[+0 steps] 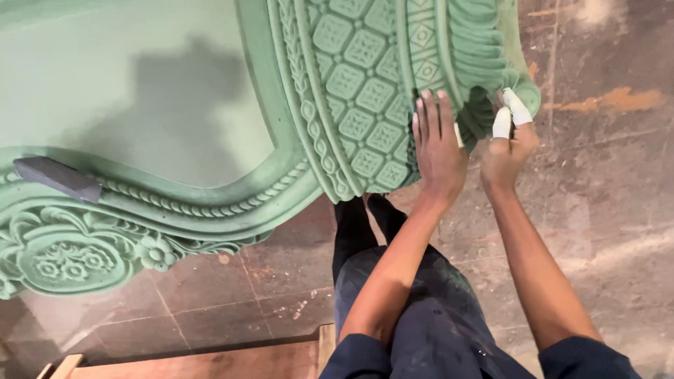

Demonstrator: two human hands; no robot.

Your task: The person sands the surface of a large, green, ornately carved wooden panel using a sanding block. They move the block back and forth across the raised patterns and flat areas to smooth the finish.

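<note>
The left hand (437, 144) lies flat and open, fingers pointing toward twelve o'clock, pressed on the lattice band of the green carved panel (351, 91); the panel fills the frame from nine o'clock to one o'clock, its smooth centre toward ten o'clock; the right hand (511, 144), at the left hand's three o'clock, is curled, with white-wrapped fingertips (518, 107) pinched against the panel's fluted corner; whether they clamp anything between them I cannot tell; a dark grey block (56, 179) rests on the carved rim at nine o'clock, well apart from both hands; stained floor (604, 189) lies beneath.
</note>
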